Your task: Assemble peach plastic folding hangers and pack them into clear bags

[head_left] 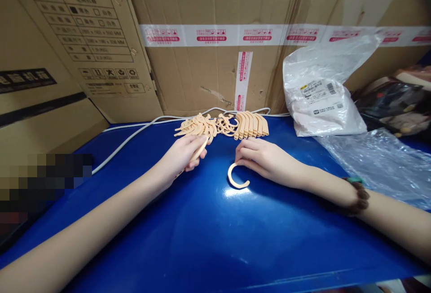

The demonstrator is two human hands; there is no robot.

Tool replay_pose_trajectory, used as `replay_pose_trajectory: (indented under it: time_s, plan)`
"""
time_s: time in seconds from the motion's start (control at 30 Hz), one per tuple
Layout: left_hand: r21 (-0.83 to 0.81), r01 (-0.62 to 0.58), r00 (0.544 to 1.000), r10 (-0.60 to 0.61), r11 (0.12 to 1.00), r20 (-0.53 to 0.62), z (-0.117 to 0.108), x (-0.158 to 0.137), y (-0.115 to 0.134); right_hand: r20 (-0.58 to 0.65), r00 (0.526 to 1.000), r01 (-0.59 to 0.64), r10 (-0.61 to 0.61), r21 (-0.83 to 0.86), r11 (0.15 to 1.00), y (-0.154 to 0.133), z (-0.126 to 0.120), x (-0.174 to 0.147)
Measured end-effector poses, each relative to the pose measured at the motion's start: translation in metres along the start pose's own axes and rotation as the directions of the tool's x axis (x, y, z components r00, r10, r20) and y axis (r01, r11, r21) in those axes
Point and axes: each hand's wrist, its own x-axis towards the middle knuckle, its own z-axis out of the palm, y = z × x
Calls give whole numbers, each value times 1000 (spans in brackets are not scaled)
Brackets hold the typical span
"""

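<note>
My left hand (188, 156) is closed round a beige plastic hanger piece (200, 148), most of which its fingers hide. To the right, my right hand (261, 156) pinches the upper end of a beige hanger hook (232, 180). The hook's curved end opens upward just above the blue tabletop. Beyond both hands lies a heap of loose beige hanger parts (198, 124). More curved hooks (227, 124) lie in the middle, beside a neat row of curved hanger arms (252, 122). The two held pieces are apart from each other.
Cardboard boxes (215, 73) stand along the back and left. A white cable (128, 142) runs along the rear of the blue table (208, 239). At the right are a white plastic package (323, 100) and a clear plastic bag (380, 163), with dark bagged items (393, 104) behind.
</note>
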Motion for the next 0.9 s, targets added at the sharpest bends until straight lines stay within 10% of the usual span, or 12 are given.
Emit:
replay_pose_trajectory:
  time_s: [0.33, 0.9]
  plan:
    - [334, -214, 972, 167, 918, 163, 5, -5, -13, 72, 997, -50, 31, 283, 958, 4, 0, 0]
    - [662, -413, 911, 278, 626, 306, 6, -11, -8, 66, 988, 150, -137, -288, 946, -1, -2, -3]
